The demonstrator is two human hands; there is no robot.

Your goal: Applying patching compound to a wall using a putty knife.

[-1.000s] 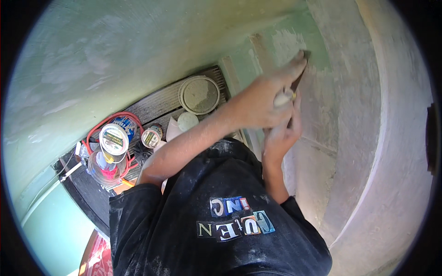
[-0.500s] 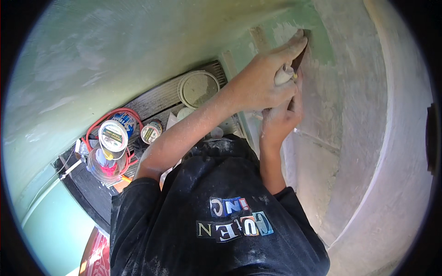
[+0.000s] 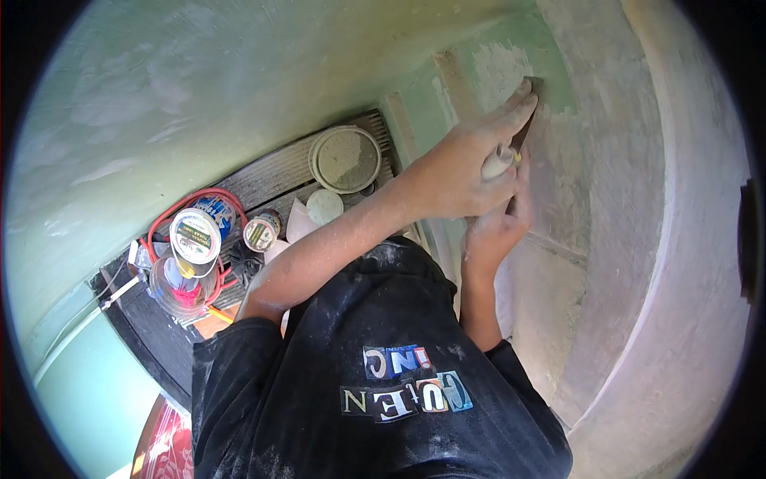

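Note:
My left hand [image 3: 459,172] is closed round the pale handle of a putty knife [image 3: 498,163], with fingers stretched along its dark blade. The blade's edge lies against the wall [image 3: 558,152], where green paint meets a grey, smeared surface. Just below, my right hand [image 3: 496,233] is closed at the same knife, its fingers pointing up by the blade. The left hand partly hides the right hand's grip. Whitish dust coats both hands. A rough white patch [image 3: 503,65] shows on the green wall beyond the fingertips.
On a slatted wooden surface [image 3: 263,177] to the left stand a large round tub [image 3: 345,160], a small white lid [image 3: 325,207], a small labelled jar [image 3: 262,231] and a white-lidded tub [image 3: 195,236]. A red hose [image 3: 171,209] curls round them. Green wall [image 3: 199,96] rises behind.
Both hands and the putty knife have slid down the wall toward me and slightly right. My left forearm has shifted, so the small white lid shows more fully.

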